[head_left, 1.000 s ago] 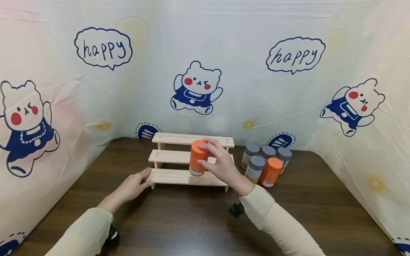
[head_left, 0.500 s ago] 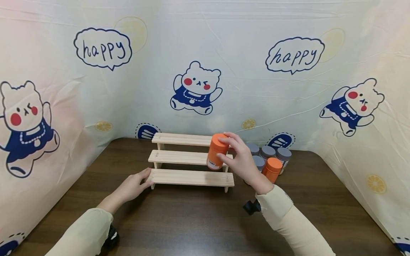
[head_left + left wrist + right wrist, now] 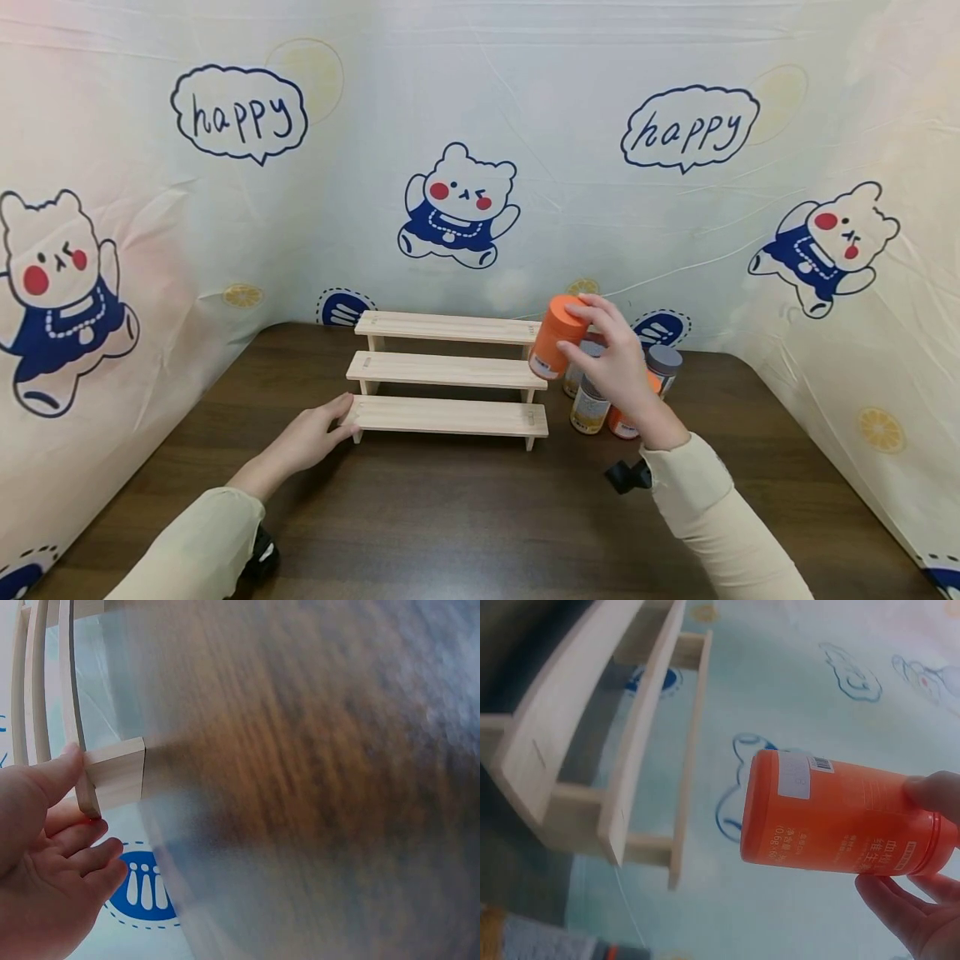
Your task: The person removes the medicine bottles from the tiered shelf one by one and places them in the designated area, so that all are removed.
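An orange supplement bottle (image 3: 555, 337) is held by my right hand (image 3: 618, 362) in the air, tilted, overlapping the right end of the rack's upper tiers in the head view. The right wrist view shows the thumb and fingers around the lid end of the bottle (image 3: 825, 814), whose label carries a barcode. My left hand (image 3: 303, 437) pinches the left end of the lowest step of a three-tier wooden rack (image 3: 450, 414). In the left wrist view the thumb lies on one face of that step (image 3: 71, 697) and the fingers are on the other.
Behind and below my right hand, several bottles stand on the dark wood table (image 3: 450, 517), among them a grey-lidded bottle (image 3: 590, 412) and another orange bottle (image 3: 624, 423). A printed cloth (image 3: 465, 100) encloses the back and sides.
My right hand has carried the orange bottle right and upward, from in front of the rack to its right end, and the bottle tilts more. My left hand stays on the rack.
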`<state>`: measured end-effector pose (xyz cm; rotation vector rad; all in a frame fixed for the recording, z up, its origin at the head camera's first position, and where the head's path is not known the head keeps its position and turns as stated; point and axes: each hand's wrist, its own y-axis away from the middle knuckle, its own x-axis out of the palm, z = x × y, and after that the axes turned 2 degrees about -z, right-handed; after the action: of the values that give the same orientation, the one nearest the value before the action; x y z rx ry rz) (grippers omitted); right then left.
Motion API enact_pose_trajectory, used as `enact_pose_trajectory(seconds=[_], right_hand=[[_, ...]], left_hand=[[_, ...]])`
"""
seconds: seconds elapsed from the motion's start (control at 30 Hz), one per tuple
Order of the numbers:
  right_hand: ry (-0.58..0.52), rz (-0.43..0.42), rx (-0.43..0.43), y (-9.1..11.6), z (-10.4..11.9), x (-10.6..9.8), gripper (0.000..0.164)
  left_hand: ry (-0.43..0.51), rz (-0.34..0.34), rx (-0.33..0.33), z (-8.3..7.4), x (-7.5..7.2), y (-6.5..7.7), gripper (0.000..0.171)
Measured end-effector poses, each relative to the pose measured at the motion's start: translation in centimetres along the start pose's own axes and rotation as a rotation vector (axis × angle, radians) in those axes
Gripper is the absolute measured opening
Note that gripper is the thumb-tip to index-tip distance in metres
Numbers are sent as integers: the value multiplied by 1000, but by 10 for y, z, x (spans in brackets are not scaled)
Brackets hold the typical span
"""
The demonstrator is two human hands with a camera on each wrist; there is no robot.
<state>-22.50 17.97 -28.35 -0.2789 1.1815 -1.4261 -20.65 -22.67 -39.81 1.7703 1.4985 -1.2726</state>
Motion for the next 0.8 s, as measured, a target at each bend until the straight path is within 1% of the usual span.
enact_pose_trajectory(seconds=[0.2, 0.47, 0.8], right_hand=[[34, -34, 56, 0, -5, -24, 44], [123, -74, 122, 3, -16, -52, 45], [187, -170, 270, 17, -35, -84, 48]], left_hand=[[0, 3, -2, 1, 0, 1, 54], [7, 7, -6, 0, 0, 1, 54], [6, 3, -6, 0, 0, 0, 55]])
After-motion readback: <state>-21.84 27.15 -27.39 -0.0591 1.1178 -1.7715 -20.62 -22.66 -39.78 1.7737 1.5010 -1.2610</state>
